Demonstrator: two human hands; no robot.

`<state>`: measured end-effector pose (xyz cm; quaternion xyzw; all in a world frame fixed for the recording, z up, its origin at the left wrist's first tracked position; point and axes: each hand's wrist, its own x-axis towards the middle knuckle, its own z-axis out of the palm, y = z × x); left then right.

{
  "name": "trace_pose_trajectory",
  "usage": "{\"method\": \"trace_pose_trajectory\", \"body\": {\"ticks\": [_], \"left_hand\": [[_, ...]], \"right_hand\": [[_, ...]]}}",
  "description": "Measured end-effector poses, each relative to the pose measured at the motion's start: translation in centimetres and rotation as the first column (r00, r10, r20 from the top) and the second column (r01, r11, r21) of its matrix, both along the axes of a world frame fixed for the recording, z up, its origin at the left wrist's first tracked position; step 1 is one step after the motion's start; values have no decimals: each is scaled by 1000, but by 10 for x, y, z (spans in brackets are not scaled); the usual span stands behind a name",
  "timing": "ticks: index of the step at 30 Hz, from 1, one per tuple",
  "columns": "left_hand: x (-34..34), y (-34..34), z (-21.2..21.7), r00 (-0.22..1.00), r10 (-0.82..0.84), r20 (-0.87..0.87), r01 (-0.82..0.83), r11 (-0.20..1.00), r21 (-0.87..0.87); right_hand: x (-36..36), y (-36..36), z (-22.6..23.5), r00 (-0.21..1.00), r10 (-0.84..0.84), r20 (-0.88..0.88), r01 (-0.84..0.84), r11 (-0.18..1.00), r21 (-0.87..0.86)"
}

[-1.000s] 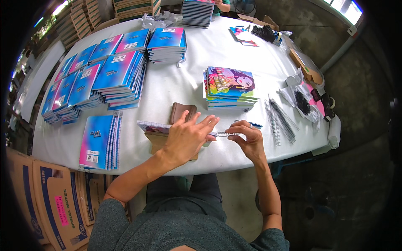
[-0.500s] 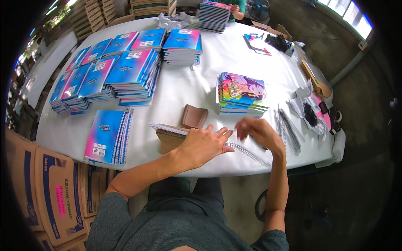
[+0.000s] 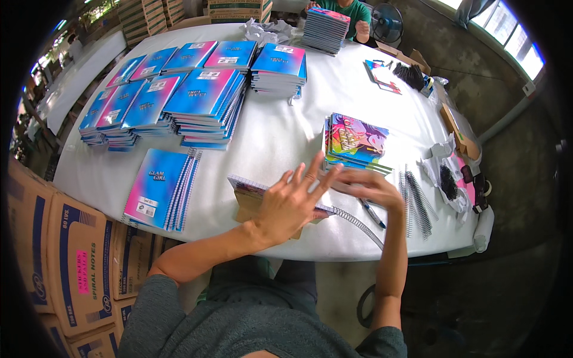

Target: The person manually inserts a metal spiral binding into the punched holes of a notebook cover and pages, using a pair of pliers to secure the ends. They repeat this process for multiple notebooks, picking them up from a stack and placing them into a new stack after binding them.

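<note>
A notebook (image 3: 242, 182) with its page edge upward rests against a brown block (image 3: 246, 206) near the table's front edge. My left hand (image 3: 291, 206) lies over its middle, fingers stretched and spread, hiding much of it. My right hand (image 3: 373, 188), smeared by motion, is just right of the left fingertips, above the notebook's right end; its grip cannot be made out. From that end a silver wire spiral (image 3: 359, 225) trails right and passes beneath my right forearm. A pen (image 3: 373, 215) lies beside the spiral.
Bound pink-and-blue notebooks (image 3: 154, 185) lie at left, with several stacks (image 3: 200, 92) beyond. Colourful covers (image 3: 357, 138) are piled behind my right hand. Loose spirals (image 3: 419, 203) lie at right. Across the table, a person (image 3: 352, 15) is by a tall stack (image 3: 325, 31).
My right hand has moved left and up toward my left fingertips. My left fingers are spread wider. The loose brown piece behind the notebook no longer shows. The view has shifted slightly.
</note>
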<state>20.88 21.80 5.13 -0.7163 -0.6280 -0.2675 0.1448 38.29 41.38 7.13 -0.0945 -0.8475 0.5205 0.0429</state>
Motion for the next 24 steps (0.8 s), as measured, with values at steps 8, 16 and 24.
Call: {"method": "trace_pose_trajectory", "body": {"ticks": [8, 16, 24], "left_hand": [[2, 3, 7, 998, -10, 59, 12, 1000, -25], [-12, -5, 5, 998, 49, 49, -46, 997, -58], [-22, -6, 4, 994, 65, 93, -65, 998, 3]], "right_hand": [[25, -9, -4, 978, 114, -172, -157, 952, -264], [12, -12, -18, 944, 79, -320, -195, 915, -352], [11, -6, -37, 944, 9, -329, -174, 863, -474]]}}
